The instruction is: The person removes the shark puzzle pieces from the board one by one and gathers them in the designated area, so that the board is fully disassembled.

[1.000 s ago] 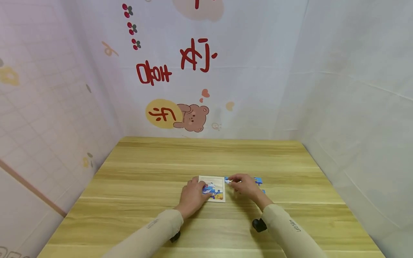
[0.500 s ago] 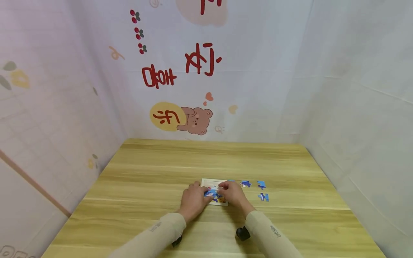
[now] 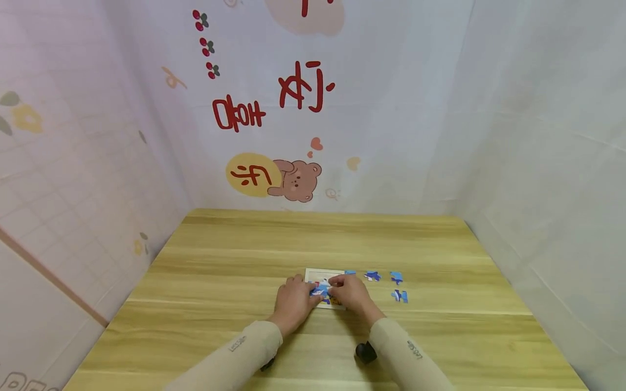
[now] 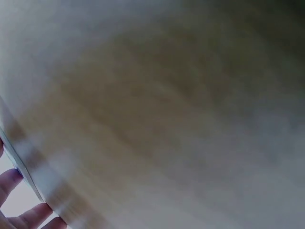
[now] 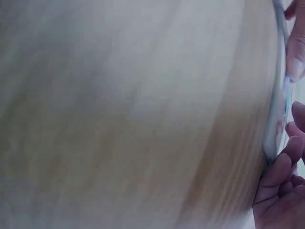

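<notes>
A jigsaw puzzle tray [image 3: 325,270] with a pale frame lies on the table, its lower part filled with blue, white and yellow picture pieces. My left hand [image 3: 292,300] holds the tray by its left side, thumb and forefinger over the picture; in the left wrist view its fingertips [image 4: 40,208] are along the tray's edge. Over the tray's right side, my right hand [image 3: 353,293] pinches a puzzle piece, mostly hidden by the fingers. The right wrist view catches both hands at the tray's thin edge [image 5: 275,109].
Several loose pieces lie right of the tray: one at its upper right corner [image 3: 350,272], a blue shark-like piece [image 3: 373,276], and two farther right, an upper piece [image 3: 396,277] and a lower piece [image 3: 400,296]. Printed fabric walls [image 3: 391,108] enclose the wooden table [image 3: 244,239].
My right hand has moved left from beside the tray, carrying a pinched piece onto the tray's picture, and has stayed there over the last half second. My left hand keeps its place on the tray.
</notes>
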The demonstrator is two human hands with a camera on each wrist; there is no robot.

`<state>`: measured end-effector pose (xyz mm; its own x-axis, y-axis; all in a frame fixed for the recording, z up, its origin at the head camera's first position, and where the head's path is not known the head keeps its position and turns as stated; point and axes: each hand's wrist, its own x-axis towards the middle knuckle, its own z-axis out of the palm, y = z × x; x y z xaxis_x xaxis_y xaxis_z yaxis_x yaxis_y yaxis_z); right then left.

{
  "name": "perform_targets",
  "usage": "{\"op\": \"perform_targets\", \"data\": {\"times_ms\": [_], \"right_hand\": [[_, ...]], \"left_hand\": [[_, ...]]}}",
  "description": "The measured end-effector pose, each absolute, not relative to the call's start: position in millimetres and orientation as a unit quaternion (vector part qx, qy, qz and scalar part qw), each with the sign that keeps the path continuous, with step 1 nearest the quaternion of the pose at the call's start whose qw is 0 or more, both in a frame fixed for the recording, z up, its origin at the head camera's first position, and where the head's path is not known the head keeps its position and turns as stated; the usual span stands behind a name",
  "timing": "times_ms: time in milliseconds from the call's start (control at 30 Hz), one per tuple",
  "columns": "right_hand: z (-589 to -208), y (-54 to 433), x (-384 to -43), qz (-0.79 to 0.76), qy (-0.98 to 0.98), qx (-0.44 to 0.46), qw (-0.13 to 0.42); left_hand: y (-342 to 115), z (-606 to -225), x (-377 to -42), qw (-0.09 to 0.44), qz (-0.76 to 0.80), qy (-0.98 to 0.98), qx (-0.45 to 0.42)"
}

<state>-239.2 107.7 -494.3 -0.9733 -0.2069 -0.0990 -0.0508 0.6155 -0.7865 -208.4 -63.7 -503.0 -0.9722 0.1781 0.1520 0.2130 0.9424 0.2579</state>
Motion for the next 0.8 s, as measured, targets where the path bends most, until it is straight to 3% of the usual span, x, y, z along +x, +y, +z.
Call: {"op": "perform_targets", "data": {"times_ms": [800], "right_hand": [[-499.9,108.5,-243.3,-0.465,0.876,-0.107,0.071]], "left_hand": [[-61.3,-501.3,-210.2,0.06,-0.129,-0.985,-0.098]]}}
